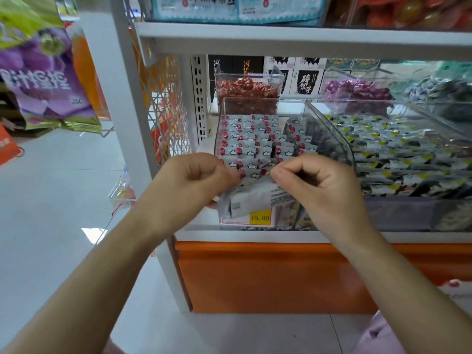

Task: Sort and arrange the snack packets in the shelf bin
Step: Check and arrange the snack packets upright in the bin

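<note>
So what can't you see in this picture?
Head view:
- Front row in the bin: hidden behind the left hand and right hand.
- Price tag: top covered by the held packets.
- Top-shelf packs: cut off by the top edge.
- Packet print: too blurred to read.

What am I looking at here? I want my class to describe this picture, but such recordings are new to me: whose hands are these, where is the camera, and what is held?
No machine here: a person wears one camera on the head, looking forward and down at their own bare hands. The left hand and the right hand both pinch a grey-white packet, printed back towards us, at the front of a clear shelf bin. Inside it, small white-and-red snack packets lie in rows. A yellow price label sits on its front. To the right lie black-and-yellow packets in another bin.
</note>
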